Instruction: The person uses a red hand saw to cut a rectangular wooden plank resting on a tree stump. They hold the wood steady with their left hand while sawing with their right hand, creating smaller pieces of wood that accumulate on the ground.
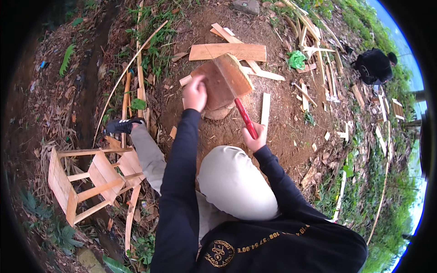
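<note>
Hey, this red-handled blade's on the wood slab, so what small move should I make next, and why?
Probably firm up your left hand on the brown slab before working the blade: that hand sits at the slab's left side, away from the blade, while your right hand grips the red handle and the blade lies across the slab.

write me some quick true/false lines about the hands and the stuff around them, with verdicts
1. The right hand grips a red handle. True.
2. The left hand rests on the person's knee. False: it is at the left side of the brown wooden slab.
3. Crumpled green plastic lies to the right of the slab. True.
4. The wooden frame is on the person's right. False: it is on the left.
</note>
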### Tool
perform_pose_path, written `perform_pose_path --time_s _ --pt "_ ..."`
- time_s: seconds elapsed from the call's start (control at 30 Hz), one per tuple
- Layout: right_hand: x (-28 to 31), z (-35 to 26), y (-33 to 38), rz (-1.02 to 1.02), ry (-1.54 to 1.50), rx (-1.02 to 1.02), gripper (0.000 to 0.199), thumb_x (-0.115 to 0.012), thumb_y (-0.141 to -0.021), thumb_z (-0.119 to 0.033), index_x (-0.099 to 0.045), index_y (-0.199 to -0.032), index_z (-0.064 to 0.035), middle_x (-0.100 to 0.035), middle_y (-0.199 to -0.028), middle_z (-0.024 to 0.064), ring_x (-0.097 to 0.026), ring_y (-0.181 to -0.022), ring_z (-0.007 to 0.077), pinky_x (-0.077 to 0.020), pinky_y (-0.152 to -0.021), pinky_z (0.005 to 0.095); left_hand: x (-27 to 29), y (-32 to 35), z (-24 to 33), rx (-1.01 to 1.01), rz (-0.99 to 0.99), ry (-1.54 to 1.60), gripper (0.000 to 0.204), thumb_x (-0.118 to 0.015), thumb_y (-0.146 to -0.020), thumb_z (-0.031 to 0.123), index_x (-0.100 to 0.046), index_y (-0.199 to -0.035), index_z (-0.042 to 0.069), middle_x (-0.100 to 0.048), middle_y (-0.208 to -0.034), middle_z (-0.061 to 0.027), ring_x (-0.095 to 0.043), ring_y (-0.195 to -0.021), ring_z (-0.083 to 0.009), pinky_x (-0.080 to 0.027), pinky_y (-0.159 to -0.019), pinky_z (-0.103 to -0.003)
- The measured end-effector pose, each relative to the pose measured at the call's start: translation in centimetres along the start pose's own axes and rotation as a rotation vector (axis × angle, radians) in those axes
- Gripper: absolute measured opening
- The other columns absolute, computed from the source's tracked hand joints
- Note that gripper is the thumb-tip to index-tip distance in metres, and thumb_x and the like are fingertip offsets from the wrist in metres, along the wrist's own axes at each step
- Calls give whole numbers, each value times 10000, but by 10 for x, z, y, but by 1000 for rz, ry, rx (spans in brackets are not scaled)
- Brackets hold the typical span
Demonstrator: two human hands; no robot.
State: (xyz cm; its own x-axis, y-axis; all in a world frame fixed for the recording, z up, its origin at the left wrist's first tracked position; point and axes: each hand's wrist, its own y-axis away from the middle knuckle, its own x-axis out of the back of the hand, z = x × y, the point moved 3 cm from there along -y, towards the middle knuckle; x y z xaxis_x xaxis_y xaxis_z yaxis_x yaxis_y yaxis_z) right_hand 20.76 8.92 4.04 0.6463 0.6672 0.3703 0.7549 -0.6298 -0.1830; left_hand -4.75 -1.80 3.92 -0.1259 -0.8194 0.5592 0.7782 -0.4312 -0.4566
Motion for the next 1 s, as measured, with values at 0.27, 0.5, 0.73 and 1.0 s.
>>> perform_pose_path --time_s 0.27,0.5,0.73,1.0 --pt "-3 -9 1 6 -140 -87 234 -642 -786 -139 -546 -619 -6 -462 -467 107 -487 -402 185 -409 -464 358 52 58 -14 278 154 -77 149 -677 -885 150 -675 -987 42 -675 -891 -97 -651 -757 -201 -527 -698 -335" --pt "-1 -5 0 12 -45 -15 191 -644 -788 -144 -592 -652 -21 -513 -502 90 -530 -440 174 -438 -501 347 12 27 61 -227 -176 -402 693 -827 -746 395 -575 -1261 6 -565 -1250 -189 -537 -1205 -345 -453 -1010 -435" --pt "2 -5 4 10 -126 -21 227 -700 -839 -222 -623 -784 -16 -531 -553 91 -523 -472 182 -423 -507 347 -5 -2 53 -151 -452 -604 381 -769 -727 132 -657 -1082 49 -659 -1098 -164 -665 -1033 -337 -549 -856 -434" --pt "5 4 4 84 -193 -47 254 -715 -907 -244 -657 -860 -1 -569 -592 64 -520 -511 102 -409 -496 279 -19 -18 50 -11 -440 -678 460 -665 -730 3 -593 -1182 42 -635 -1116 -194 -662 -1009 -370 -556 -796 -466"
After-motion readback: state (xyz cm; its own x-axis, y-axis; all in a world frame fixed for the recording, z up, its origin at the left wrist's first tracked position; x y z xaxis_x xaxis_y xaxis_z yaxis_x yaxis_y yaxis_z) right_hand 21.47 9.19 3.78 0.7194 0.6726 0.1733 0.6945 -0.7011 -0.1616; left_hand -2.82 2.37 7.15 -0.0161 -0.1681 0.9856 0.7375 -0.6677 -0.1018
